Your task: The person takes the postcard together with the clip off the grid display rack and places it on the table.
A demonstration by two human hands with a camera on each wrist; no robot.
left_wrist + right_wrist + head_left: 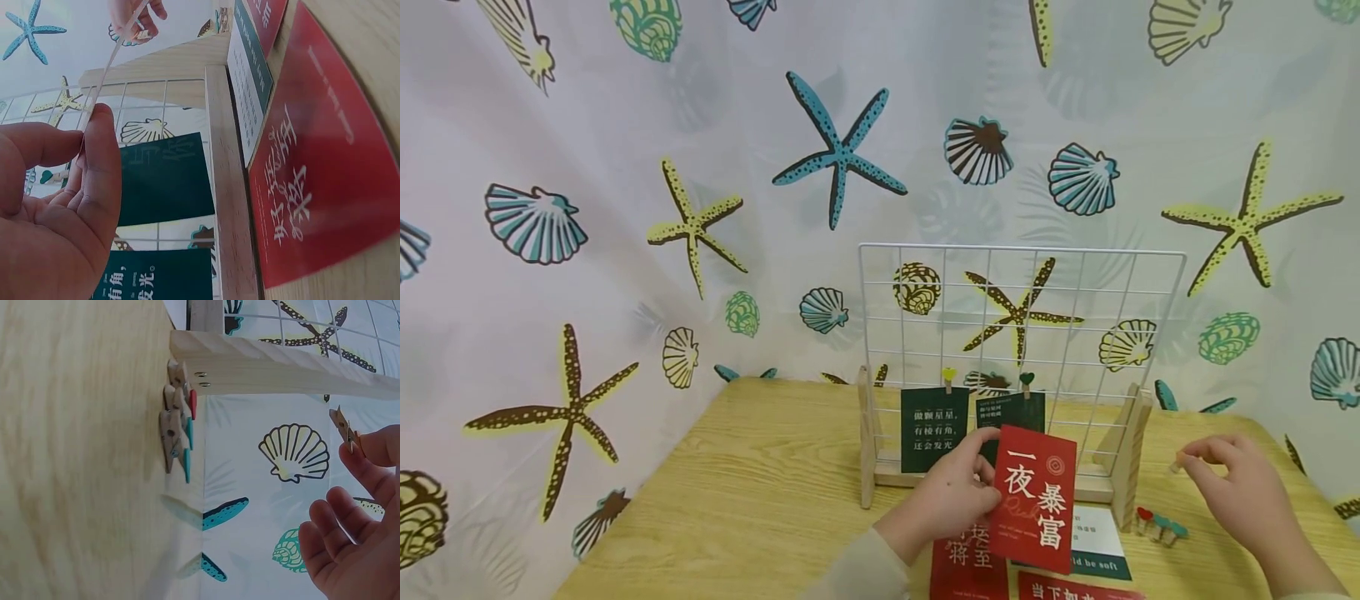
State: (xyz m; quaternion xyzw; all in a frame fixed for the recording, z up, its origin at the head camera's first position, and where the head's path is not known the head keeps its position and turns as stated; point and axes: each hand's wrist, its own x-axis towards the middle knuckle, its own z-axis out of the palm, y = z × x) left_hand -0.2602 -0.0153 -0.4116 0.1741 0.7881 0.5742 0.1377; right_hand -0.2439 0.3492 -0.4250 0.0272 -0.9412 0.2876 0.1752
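Left hand (949,492), lower centre, pinches red card (1033,500) by left edge; right hand (1246,492), lower right, pinches clothespin (342,428); probably best grip edge only, card steady

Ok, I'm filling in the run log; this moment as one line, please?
left hand: holds red card | right hand: pinches wooden clip | wire grid: two dark green cards clipped on

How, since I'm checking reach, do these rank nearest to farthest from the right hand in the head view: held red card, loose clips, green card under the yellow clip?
1. Loose clips: on the table, just left of the right hand.
2. Red card: farther left, in the left hand.
3. Green card: leftmost of the three.
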